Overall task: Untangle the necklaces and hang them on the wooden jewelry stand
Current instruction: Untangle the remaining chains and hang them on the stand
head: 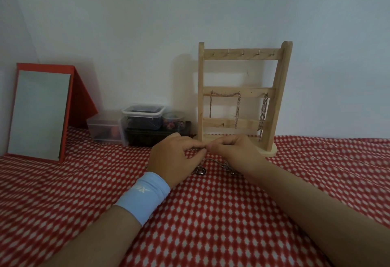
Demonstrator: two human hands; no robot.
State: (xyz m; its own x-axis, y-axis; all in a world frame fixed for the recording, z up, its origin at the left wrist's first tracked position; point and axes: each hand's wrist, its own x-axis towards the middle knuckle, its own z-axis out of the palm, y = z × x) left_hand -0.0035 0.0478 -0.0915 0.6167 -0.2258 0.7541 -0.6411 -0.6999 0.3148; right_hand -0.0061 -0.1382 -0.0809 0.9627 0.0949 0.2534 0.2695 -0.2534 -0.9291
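Observation:
A wooden jewelry stand (242,51) stands upright against the wall, right of centre. Chains (237,106) hang from hooks on its middle bar, one draped between two hooks, another bunch at the right end. Just in front of the stand's base, my left hand (173,157) and my right hand (234,150) meet fingertip to fingertip, both pinching a thin silver necklace chain (213,159). The rest of that chain lies tangled on the cloth below, with a round pendant (200,170) beside my left wrist. A light blue wristband (143,199) covers my left forearm.
A red-and-white patterned cloth (211,224) covers the surface. A red-framed mirror (40,112) leans at the far left. Clear plastic containers (141,119) and a dark box sit between mirror and stand, against the white wall.

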